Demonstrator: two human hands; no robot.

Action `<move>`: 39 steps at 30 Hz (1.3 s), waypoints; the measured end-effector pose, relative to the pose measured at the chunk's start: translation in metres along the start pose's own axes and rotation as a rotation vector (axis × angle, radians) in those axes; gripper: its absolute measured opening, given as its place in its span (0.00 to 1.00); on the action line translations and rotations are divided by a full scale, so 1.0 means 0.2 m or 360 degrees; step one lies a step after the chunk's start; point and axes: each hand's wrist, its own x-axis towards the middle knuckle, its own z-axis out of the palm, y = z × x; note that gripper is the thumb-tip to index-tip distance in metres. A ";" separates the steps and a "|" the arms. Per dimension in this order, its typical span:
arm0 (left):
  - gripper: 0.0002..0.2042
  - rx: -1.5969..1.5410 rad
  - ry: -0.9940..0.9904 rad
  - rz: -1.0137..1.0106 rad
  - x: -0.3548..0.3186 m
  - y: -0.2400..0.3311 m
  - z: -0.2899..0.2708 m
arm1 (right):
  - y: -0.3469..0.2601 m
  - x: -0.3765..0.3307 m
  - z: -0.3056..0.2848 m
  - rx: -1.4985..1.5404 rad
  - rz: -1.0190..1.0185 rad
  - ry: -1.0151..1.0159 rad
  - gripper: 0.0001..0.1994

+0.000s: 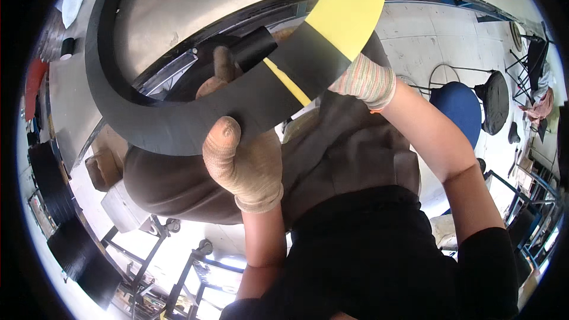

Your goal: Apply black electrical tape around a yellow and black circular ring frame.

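A large flat ring (195,121), mostly black with a broad yellow section (354,6), is held up above my lap. My left hand (249,160), in a beige knitted glove, is closed on its near rim, thumb on the upper face and fingers showing through the opening. At the right outer edge, my right hand (361,80) wears a glove with a striped cuff; most of it is behind the ring. A black patch (311,53) crosses the band beside a thin yellow stripe (286,81). Within the opening, a black rolled piece (255,47) lies by the fingertips.
A metal-topped table (178,6) stands in front of me, its dark edge beneath the ring. To the right are a blue round stool (456,109) and a black seat (495,102). Wheeled metal frames (189,266) stand at lower left, near a brown block (102,169).
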 end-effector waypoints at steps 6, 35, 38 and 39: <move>0.29 -0.0315 -0.0187 -0.0172 -0.03 0.04 0.00 | 0.11 -0.02 -0.23 0.0183 -0.0230 0.0029 0.21; 0.32 0.0093 -0.0103 -0.0024 -0.04 0.05 -0.08 | 0.24 -0.02 0.06 -0.0412 -0.0814 0.0353 0.23; 0.34 -0.0316 -0.0129 -0.0235 -0.11 0.05 -0.07 | 0.32 0.02 -0.01 -0.0129 -0.0814 0.0261 0.23; 0.33 -0.0290 -0.0068 -0.0248 -0.13 0.04 -0.05 | 0.29 -0.01 -0.04 0.0107 -0.0725 0.0164 0.23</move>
